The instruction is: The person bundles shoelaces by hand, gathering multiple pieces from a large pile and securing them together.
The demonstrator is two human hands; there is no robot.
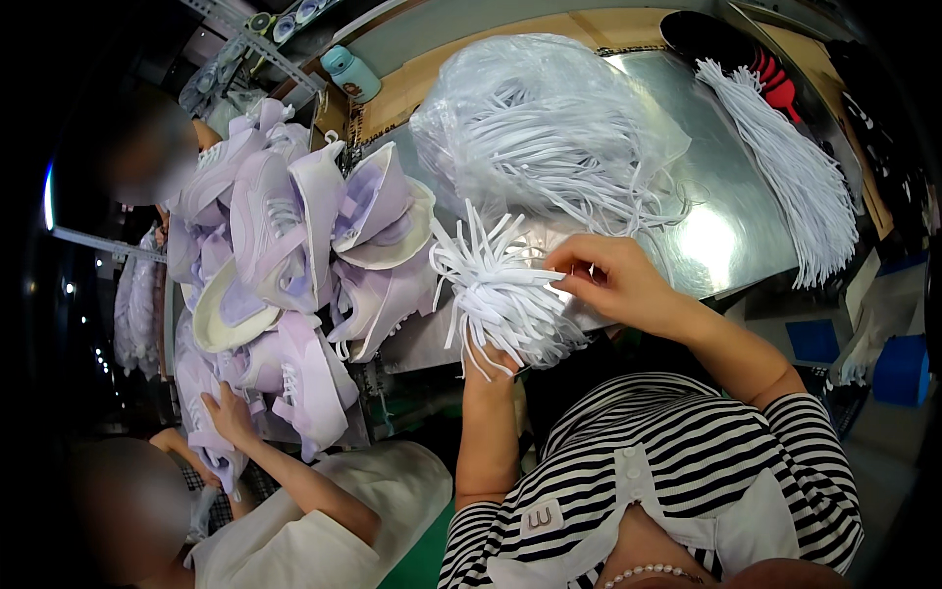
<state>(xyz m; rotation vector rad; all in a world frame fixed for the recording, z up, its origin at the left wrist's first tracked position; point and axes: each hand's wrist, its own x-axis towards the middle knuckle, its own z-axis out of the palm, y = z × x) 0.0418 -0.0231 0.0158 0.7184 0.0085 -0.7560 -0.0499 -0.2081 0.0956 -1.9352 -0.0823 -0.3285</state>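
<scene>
A thick bundle of white shoelaces (505,299) fans out over my left hand (491,363), which grips it from below; most of those fingers are hidden under the laces. My right hand (618,280) is at the right side of the bundle, thumb and forefinger pinched together at the end of a lace. Just beyond lies a clear plastic bag (540,128) filled with more white laces. To the left is a heap of pale lilac shoe uppers (265,221), some with laces threaded in.
On the metal tabletop (711,211), another long bundle of white laces (785,177) lies at the right, beside red-handled tools (775,86). A light blue bottle (350,74) stands at the back. At the lower left, a co-worker's hand (231,417) touches the uppers; another person is farther left.
</scene>
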